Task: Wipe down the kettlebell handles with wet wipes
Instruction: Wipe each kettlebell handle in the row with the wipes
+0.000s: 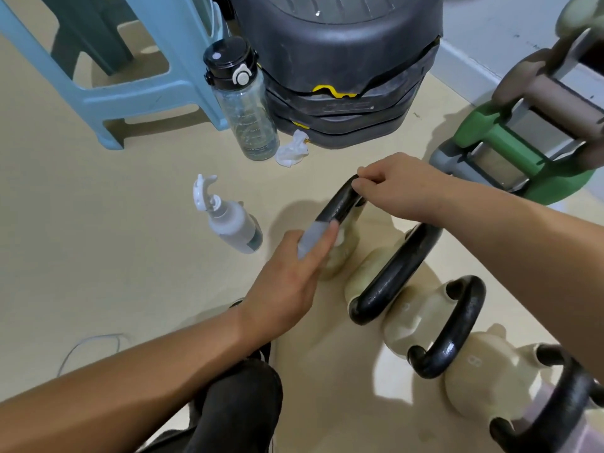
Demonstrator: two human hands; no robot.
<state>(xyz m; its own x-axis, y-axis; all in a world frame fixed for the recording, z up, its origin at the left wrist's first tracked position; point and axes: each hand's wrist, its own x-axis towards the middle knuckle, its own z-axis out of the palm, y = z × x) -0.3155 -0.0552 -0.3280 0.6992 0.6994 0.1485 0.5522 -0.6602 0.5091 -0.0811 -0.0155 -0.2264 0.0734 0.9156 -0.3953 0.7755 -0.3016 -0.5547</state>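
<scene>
LEFT: left hand (291, 279) curled round wet wipe (312, 238), pressed on near end of handle (338, 199) | RIGHT: right hand (397, 188) clamped on handle top | RISK: kettlebell (340, 256) may be tipped against next kettlebell (359, 279) if steadying grip is loosened; wipe may be dropped

Floor (98, 223) first: smooth, pale cream, slight sheen, soft-edged shadows across it, so the light's diffuse. Far-left part of the floor: light-blue plastic stool (137, 93), legs & seat edge only partly in shot. Just right of it, at the floor's far edge, a black stacked plastic unit (343, 60) w/ yellow clips. Far right: pale grey wall (490, 24), white skirting (470, 65) along its base. Near-left: thin white cable (88, 343) looped on the floor.
</scene>
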